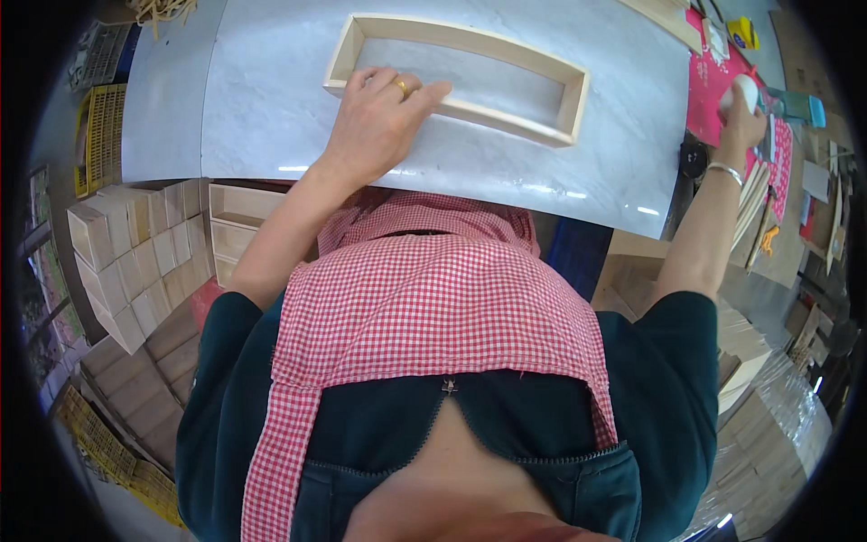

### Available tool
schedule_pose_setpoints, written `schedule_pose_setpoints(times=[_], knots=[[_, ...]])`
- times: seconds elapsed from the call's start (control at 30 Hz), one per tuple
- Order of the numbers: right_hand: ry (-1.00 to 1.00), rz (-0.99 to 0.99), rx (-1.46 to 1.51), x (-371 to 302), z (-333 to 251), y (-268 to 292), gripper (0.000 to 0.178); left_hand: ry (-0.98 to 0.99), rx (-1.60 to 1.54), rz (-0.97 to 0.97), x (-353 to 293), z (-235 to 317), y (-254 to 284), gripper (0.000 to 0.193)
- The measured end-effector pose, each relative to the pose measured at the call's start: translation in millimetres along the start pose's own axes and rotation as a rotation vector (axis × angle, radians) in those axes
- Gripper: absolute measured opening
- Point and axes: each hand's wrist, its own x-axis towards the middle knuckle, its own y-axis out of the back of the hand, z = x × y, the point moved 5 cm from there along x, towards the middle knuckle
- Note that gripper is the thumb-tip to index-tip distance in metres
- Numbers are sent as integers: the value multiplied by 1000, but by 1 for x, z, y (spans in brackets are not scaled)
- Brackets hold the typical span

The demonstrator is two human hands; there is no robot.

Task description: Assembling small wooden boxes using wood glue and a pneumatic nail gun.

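A long, shallow frame of pale wood (569, 113) lies on the grey marbled tabletop (271, 90); the same grey shows inside its four walls. My left hand (384, 113), with a ring on one finger, is closed over the frame's near wall toward its left end. Off to the right, my right arm reaches past the table's edge. There my right hand (742, 128) is closed around a white rounded object (744, 90), whose kind I cannot make out. It is held above a red surface (703, 95) beside a clear container with a blue lid (808, 110).
Stacked pale wooden boxes (135, 244) stand below the table at left, beside open box frames (244, 208). Yellow crates (101, 135) sit farther left. A yellow tape-like item (743, 33), thin wooden strips (751, 203) and an orange tool (769, 239) lie at right.
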Motion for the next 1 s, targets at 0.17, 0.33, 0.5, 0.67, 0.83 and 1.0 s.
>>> schedule_pose_setpoints(times=[0.17,0.33,0.5,0.67,0.83,1.0], knots=[[200,-70,582,-86,-48,57,71,210,-200,-227,40,-16,45,30],[242,-107,761,-173,-81,76,61,323,-363,-484,67,-63,11,53],[356,-176,803,-226,-104,87,57,344,-403,-439,99,-87,-21,76],[233,-602,687,-262,-89,57,54,-105,50,256,-13,38,10,33],[304,-715,751,-334,-94,25,50,-75,-66,265,-35,43,-20,41],[382,-917,486,-380,-97,-17,49,-144,75,455,-37,48,-15,41]])
